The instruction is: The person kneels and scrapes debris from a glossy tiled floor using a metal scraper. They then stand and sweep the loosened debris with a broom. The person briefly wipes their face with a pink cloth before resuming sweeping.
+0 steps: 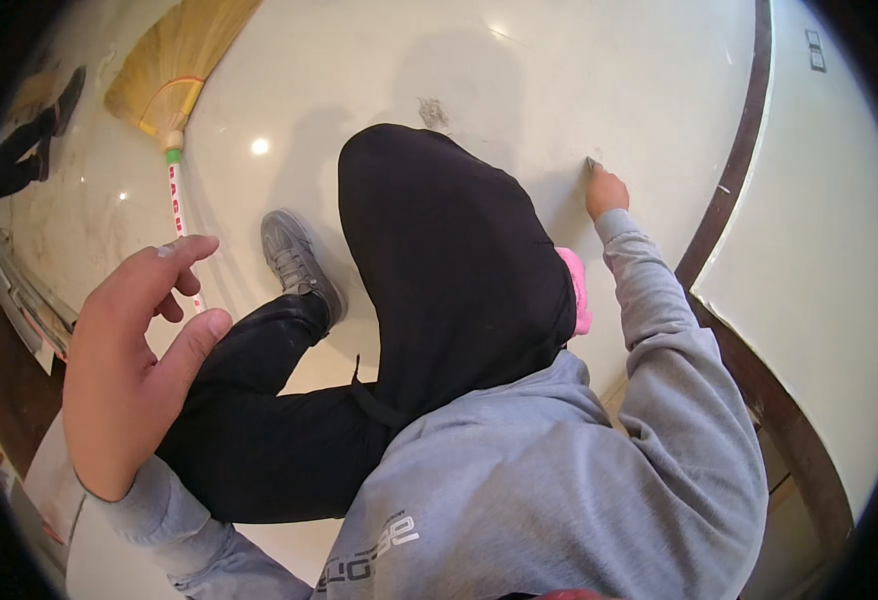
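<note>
My left hand (124, 365) is raised at the left, fingers loosely curved and apart, with nothing in it. Behind its fingertips runs the white handle of a straw broom (172, 75) lying on the floor. Low at the floor on the right, my right hand (607, 194) is closed on a small dark flat piece (590, 162); its kind is too small to tell. The tip of that piece points away from me toward the pale glossy floor (649, 90). Beyond my bent knee, a grey-brown smudge (432, 113) marks the floor.
A pink cloth (577, 290) shows beside my thigh, partly hidden by it. Dark skirting (727, 190) curves along the white wall at the right, which bears a socket plate (815, 51). Another person's dark-clad legs (29, 145) are at the far left.
</note>
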A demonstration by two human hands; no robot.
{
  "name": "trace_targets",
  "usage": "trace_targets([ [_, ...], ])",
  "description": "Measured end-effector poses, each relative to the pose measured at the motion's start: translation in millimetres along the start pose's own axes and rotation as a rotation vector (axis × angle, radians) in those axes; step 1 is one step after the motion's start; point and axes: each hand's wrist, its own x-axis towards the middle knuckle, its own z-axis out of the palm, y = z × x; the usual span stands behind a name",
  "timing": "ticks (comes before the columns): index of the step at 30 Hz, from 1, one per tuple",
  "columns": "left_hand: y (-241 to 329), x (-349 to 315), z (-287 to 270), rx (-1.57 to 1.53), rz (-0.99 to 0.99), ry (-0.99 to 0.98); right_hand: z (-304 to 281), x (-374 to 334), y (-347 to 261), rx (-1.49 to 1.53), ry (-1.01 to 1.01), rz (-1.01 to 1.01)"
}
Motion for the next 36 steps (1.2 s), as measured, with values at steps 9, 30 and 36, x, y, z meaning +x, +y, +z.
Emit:
trace_targets([
  [9, 2.4, 9.3, 5.7, 0.008, 0.043, -0.052, 7.8, 11.2, 21.5, 0.011, 0.026, 0.031],
  [30, 6.6, 5.2, -10.0, -0.017, 0.03, -0.044, 15.2, 21.7, 5.0, -0.027, 0.111, 0.012],
  [36, 0.0, 18.0, -7.3, 0.02, 0.096, -0.042, 17.4, 32.5, 31.0, -0.024, -0.026, 0.078],
])
